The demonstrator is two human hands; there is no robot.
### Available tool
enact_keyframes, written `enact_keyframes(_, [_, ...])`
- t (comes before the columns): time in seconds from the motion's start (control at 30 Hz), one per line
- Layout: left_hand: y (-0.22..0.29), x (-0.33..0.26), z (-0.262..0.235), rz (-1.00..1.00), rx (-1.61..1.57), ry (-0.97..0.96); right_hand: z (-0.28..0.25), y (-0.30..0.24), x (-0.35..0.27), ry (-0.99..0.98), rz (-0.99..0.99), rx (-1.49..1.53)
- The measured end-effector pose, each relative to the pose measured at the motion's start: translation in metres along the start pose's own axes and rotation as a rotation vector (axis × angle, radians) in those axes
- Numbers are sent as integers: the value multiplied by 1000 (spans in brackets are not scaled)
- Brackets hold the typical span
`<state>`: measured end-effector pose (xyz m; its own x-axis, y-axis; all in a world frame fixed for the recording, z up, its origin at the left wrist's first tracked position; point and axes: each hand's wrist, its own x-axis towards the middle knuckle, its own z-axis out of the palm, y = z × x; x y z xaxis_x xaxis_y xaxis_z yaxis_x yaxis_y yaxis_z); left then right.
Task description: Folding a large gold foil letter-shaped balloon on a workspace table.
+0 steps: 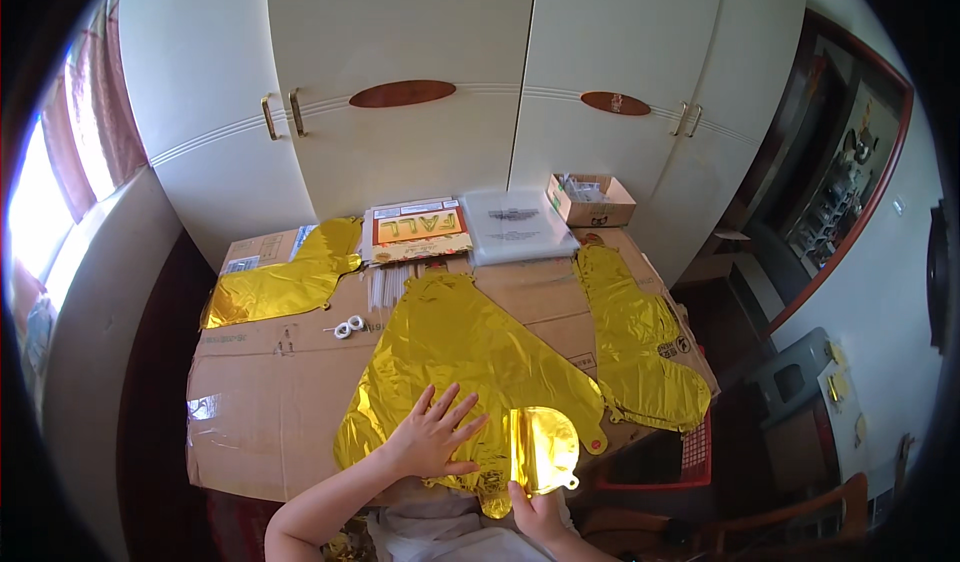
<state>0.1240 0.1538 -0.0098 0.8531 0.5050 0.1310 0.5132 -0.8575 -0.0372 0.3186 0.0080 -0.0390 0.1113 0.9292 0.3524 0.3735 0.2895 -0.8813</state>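
Observation:
A large flat gold foil balloon (450,327) lies over the near middle of the cardboard-covered table. My left hand (435,437) rests on it palm down, fingers spread, holding nothing. At the near edge, my right hand (540,517) grips the balloon's near right part, its thumb on top and its other fingers hidden underneath. Just above that hand, a shiny rounded flap of the foil is folded over, with a small ringed tab at its side. Another flat gold foil balloon (645,347) lies to the right, and a further gold balloon (285,277) at the far left.
Cardboard (260,392) covers the table. Along the back stand a printed packet (418,230), a stack of clear plastic bags (515,227) and a small open carton (595,202). White straws (385,287) and two ribbon rolls (350,328) lie left of centre. A red basket (695,452) sits at the right.

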Motion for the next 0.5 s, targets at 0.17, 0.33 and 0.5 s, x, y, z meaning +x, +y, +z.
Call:
enact_keyframes(0.17, [0,0,-2,-1,4,-41,3,-5,3,-288,121,-112])
enact_keyframes(0.33, [-8,-1,-5,24,139,-224,6,-2,11,-412,-267,-444])
enact_keyframes(0.5, [-9,-3,-1,27,19,-142,5,-4,13,-463,-277,-468])
